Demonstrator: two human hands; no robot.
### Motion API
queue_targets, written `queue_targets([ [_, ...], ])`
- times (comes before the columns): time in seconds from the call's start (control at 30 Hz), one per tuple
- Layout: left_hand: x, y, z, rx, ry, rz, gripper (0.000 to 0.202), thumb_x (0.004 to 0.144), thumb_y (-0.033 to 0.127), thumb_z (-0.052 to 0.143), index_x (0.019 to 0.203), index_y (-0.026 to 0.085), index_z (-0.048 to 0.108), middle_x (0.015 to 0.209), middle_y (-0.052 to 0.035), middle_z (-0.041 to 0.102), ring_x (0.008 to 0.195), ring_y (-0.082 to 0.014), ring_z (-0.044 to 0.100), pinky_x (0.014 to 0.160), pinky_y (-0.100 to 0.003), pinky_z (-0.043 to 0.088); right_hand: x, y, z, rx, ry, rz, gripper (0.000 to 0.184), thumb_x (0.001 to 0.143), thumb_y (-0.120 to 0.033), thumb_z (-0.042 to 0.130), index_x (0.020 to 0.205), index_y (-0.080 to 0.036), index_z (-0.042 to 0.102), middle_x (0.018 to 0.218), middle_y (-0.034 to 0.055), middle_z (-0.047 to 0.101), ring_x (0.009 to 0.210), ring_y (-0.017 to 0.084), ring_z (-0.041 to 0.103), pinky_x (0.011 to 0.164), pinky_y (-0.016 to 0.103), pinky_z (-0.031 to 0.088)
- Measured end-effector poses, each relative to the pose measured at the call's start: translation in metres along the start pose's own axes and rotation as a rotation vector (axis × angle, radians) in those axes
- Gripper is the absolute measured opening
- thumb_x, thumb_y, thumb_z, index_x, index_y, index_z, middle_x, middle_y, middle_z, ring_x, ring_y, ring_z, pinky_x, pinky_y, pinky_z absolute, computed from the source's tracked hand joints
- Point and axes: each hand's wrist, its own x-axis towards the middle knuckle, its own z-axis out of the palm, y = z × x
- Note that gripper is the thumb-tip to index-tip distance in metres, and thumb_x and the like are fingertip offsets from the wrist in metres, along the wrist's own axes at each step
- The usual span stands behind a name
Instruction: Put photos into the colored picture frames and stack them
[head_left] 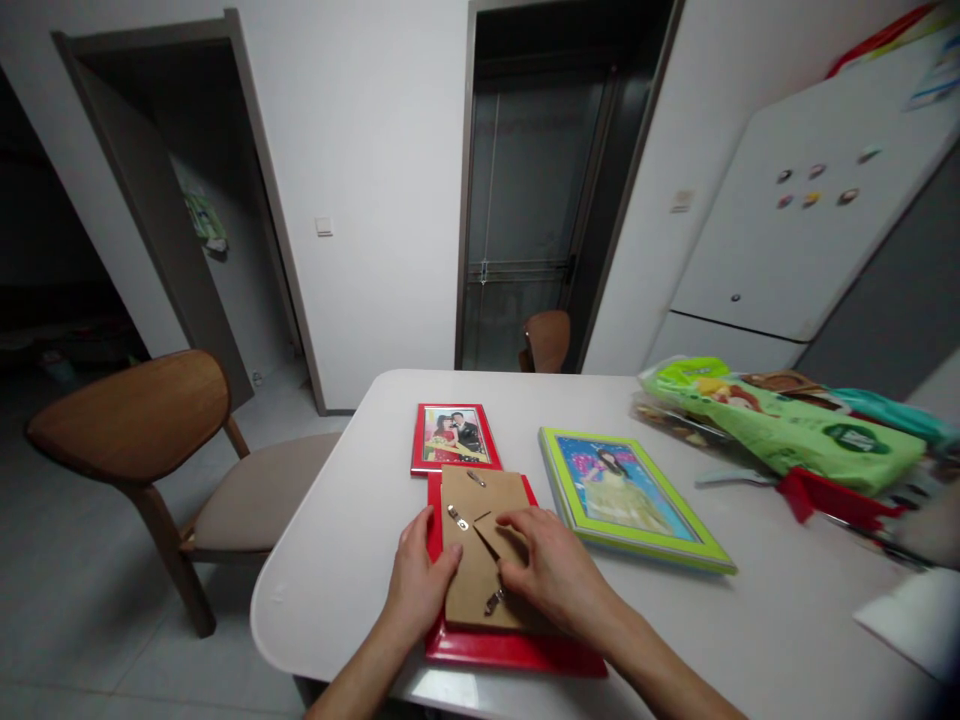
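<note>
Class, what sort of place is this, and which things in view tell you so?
Probably a home's dining area: a white table, a wooden chair with a padded seat beside it, and a white refrigerator dotted with what look like small magnets.

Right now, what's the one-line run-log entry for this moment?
left hand: on backing; right hand: on backing; under backing: red frame; beside: green frame; beyond: second red frame
</note>
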Motion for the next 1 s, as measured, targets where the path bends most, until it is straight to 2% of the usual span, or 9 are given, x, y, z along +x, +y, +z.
queue_targets([
  [0.13, 0.003, 0.015, -0.008, -0.176, -0.025, -0.088, 0.033, 0.071, 0.035, 0.049, 0.098, 0.015, 0.05, 0.095, -0.0077, 0.062, 0.086, -0.0211, 0.058, 0.077, -0.034, 0.044, -0.002, -0.018, -0.012, 0.086, 0.019, -0.084, 0.032, 0.064, -0.023, 0.054, 0.095, -0.018, 0.056, 0.093, 0.0069, 0.057, 0.088, 0.02, 0.05, 0.078, 0.031, 0.039],
  [0.27, 0.004, 0.014, -0.047, -0.303, -0.055, -0.215, 0.032, 0.069, 0.042, 0.05, 0.087, 0.016, 0.049, 0.069, -0.0022, 0.065, 0.057, -0.0179, 0.062, 0.053, -0.028, 0.048, -0.007, 0.003, -0.01, 0.107, 0.072, -0.048, 0.031, 0.074, -0.033, 0.044, 0.099, -0.017, 0.053, 0.094, 0.0082, 0.058, 0.083, 0.019, 0.054, 0.074, 0.031, 0.041],
  [0.43, 0.006, -0.017, -0.107, -0.267, -0.001, -0.313, 0.027, 0.064, 0.039, 0.058, 0.078, 0.016, 0.053, 0.057, 0.0008, 0.062, 0.05, -0.0168, 0.06, 0.048, -0.026, 0.046, -0.012, 0.051, 0.004, -0.097, -0.016, 0.188, 0.037, 0.07, -0.027, 0.045, 0.103, -0.013, 0.051, 0.096, 0.0131, 0.059, 0.084, 0.023, 0.056, 0.073, 0.034, 0.041],
  [0.53, 0.011, -0.034, -0.123, -0.163, 0.062, -0.307, 0.023, 0.065, 0.034, 0.057, 0.079, 0.015, 0.053, 0.058, -0.0003, 0.062, 0.053, -0.0192, 0.06, 0.051, -0.029, 0.047, -0.012, 0.059, 0.01, -0.103, -0.031, 0.212, 0.042, 0.067, -0.021, 0.043, 0.107, -0.01, 0.047, 0.098, 0.0154, 0.059, 0.088, 0.025, 0.056, 0.074, 0.033, 0.04],
  [0.6, 0.015, -0.036, -0.124, -0.077, 0.136, -0.254, 0.031, 0.064, 0.03, 0.056, 0.09, 0.014, 0.051, 0.074, -0.0047, 0.063, 0.071, -0.024, 0.061, 0.066, -0.038, 0.047, -0.011, 0.057, 0.009, -0.025, -0.014, 0.251, 0.043, 0.065, -0.019, 0.042, 0.106, -0.009, 0.047, 0.091, 0.0145, 0.061, 0.083, 0.024, 0.058, 0.071, 0.032, 0.042],
  [0.7, 0.011, -0.025, -0.108, 0.022, 0.236, -0.12, 0.047, 0.061, 0.023, 0.056, 0.106, 0.016, 0.045, 0.112, -0.0092, 0.05, 0.11, -0.0268, 0.042, 0.095, -0.043, 0.028, -0.011, 0.049, 0.002, 0.366, -0.009, 0.42, 0.052, 0.065, -0.024, 0.041, 0.114, -0.01, 0.036, 0.076, 0.0081, 0.064, 0.066, 0.02, 0.061, 0.059, 0.029, 0.045],
  [0.77, -0.002, -0.01, -0.082, 0.055, 0.206, -0.026, 0.048, 0.06, 0.019, 0.056, 0.107, 0.018, 0.047, 0.122, -0.0068, 0.043, 0.118, -0.0238, 0.032, 0.101, -0.038, 0.021, -0.013, 0.041, -0.006, 0.722, -0.044, 0.499, 0.061, 0.067, -0.027, 0.038, 0.124, -0.011, 0.023, 0.079, 0.0066, 0.064, 0.062, 0.018, 0.062, 0.054, 0.027, 0.046],
  [0.9, -0.035, 0.027, -0.015, 0.151, -0.191, 0.222, 0.066, 0.058, 0.019, 0.063, 0.12, 0.019, 0.039, 0.131, -0.0081, 0.034, 0.12, -0.0262, 0.029, 0.1, -0.04, 0.024, -0.018, 0.02, -0.021, 1.13, -0.089, 0.486, 0.07, 0.066, -0.027, 0.038, 0.13, -0.019, 0.011, 0.09, 0.0056, 0.064, 0.07, 0.017, 0.063, 0.059, 0.028, 0.047],
  [1.0, -0.048, 0.051, 0.018, 0.204, -0.304, 0.423, 0.071, 0.059, 0.018, 0.064, 0.124, 0.019, 0.034, 0.133, -0.0081, 0.031, 0.119, -0.028, 0.028, 0.1, -0.04, 0.026, -0.017, 0.009, -0.026, 1.215, -0.076, 0.451, 0.075, 0.066, -0.03, 0.048, 0.13, -0.023, 0.01, 0.073, -0.0009, 0.064, 0.061, 0.016, 0.061, 0.056, 0.027, 0.046],
])
